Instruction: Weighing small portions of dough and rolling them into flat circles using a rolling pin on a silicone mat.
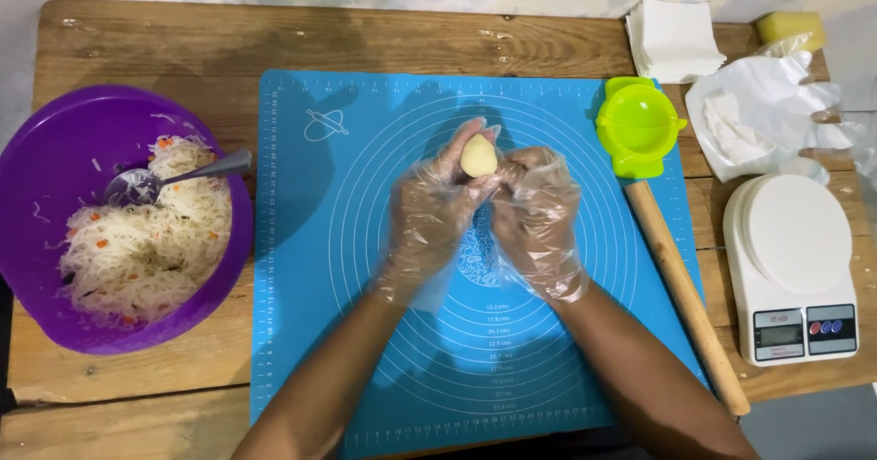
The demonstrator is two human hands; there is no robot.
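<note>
Left hand (437, 206), gloved, fingers curled round dough ball (478, 156), held above blue mat (365, 268). Right hand (539, 215), gloved, closed, fingertips pressing dough from right. Purple bowl (55, 163) of noodles with spoon (174, 179) at left. Green press (637, 124), rolling pin (685, 296), scale (793, 268) at right.

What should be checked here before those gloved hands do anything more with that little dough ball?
1. Dough ball held securely by left hand and right hand: ok.
2. Gloves on both hands: ok.
3. Blue mat lying flat: ok.
4. Green press within reach, open: ok.
5. Rolling pin steady on the mat's edge: ok.
6. Purple bowl has filling and spoon: ok.
</note>
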